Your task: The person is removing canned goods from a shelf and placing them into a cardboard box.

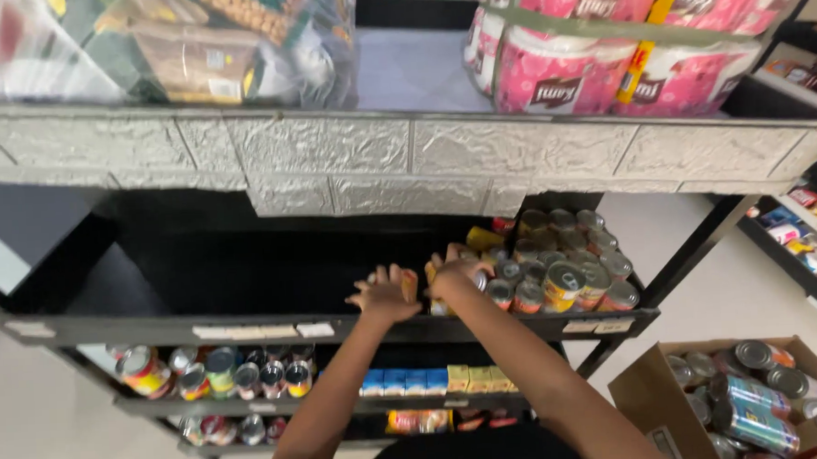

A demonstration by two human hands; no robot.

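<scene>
Head view: we see stocking under way at the black metal shelf [247, 326].
Left hand [386, 293]: fingers spread, nothing gripped.
Right hand [459, 269]: closed over a small yellow-labelled tin [439, 303] beside the stacked round tins [566, 259].
Next move, we judge: needs a steady set-down.

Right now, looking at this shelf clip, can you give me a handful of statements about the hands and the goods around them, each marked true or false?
1. Both hands, the left hand and the right hand, reach onto the black shelf. True.
2. The tin cans stand left of the hands. False: they stand to the right.
3. A cardboard box of cans sits on the floor at lower right. True.
4. Pink paper roll packs lie on the bottom shelf. False: they are on top.
</scene>
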